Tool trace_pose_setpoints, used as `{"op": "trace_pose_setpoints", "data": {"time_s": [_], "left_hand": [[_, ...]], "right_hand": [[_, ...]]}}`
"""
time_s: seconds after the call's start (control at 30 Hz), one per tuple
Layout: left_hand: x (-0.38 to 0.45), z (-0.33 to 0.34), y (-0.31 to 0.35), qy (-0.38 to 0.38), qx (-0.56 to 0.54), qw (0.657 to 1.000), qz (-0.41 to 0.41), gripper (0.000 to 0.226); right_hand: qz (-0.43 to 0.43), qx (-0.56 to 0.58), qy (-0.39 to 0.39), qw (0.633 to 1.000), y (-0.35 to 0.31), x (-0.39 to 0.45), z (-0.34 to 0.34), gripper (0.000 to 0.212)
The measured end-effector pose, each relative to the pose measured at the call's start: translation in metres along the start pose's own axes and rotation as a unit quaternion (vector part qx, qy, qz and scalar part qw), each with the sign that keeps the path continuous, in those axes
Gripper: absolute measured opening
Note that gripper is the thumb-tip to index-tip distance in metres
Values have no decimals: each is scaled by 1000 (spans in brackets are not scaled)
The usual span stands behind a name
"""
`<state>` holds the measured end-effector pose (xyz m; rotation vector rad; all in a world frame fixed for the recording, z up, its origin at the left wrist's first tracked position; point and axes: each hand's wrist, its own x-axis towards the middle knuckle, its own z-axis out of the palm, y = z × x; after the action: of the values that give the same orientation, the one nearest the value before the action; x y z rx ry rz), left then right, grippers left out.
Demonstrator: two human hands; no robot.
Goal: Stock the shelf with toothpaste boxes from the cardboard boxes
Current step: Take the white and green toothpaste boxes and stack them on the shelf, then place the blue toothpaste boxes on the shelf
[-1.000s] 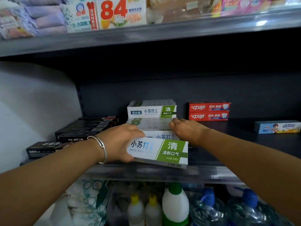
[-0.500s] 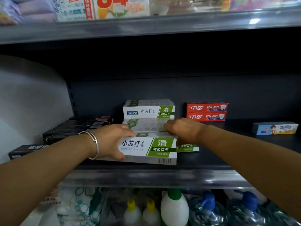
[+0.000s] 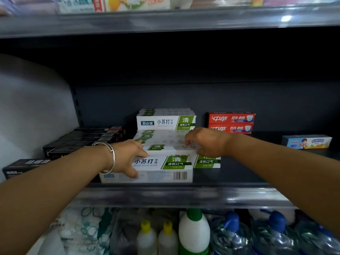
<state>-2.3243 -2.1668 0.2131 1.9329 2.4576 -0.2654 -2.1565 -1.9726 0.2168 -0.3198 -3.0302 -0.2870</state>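
A white-and-green toothpaste box [image 3: 161, 169] lies along the shelf's front edge [image 3: 184, 196]. My left hand [image 3: 127, 157], wearing a silver bracelet, grips its left part, thumb down the front face and fingers over the top. Just behind it lies a second such box [image 3: 165, 148]. My right hand [image 3: 206, 142] holds that box's right end with curled fingertips on its top. A third box [image 3: 207, 161] pokes out to the right underneath. More of these boxes [image 3: 165, 119] are stacked at the back.
Black boxes [image 3: 82, 140] lie in rows at the left. Two red toothpaste boxes [image 3: 230, 123] stand at the back right, and a small blue box [image 3: 306, 141] sits far right. Bottles [image 3: 193, 232] and water jugs [image 3: 231, 234] fill the shelf below.
My left hand has brought the front box down from a raised tilt onto the shelf and shifted it left. My right hand stayed on the box behind it.
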Motion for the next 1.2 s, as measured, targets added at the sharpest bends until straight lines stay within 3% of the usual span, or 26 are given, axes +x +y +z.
{"op": "trace_pose_setpoints", "data": {"time_s": [0.2, 0.33, 0.5, 0.63, 0.87, 1.2], "left_hand": [[-2, 0, 7, -3, 20, 999, -28, 52], [-4, 1, 32, 61, 4, 998, -22, 58], [-8, 6, 87, 164, -41, 985, 23, 50], [-11, 17, 136, 200, -83, 974, 69, 44], [0, 45, 232, 174, -119, 972, 101, 43], [28, 137, 365, 72, -162, 979, 106, 42]], "right_hand": [[-2, -2, 33, 999, -3, -15, 5, 36], [12, 2, 69, 998, -7, -36, 2, 36], [4, -13, 105, 994, -8, -78, 10, 34], [-4, -1, 136, 991, -8, -123, 21, 33], [-10, 4, 137, 990, 4, -213, 56, 32], [24, 58, -18, 998, 54, -330, 164, 35]]}}
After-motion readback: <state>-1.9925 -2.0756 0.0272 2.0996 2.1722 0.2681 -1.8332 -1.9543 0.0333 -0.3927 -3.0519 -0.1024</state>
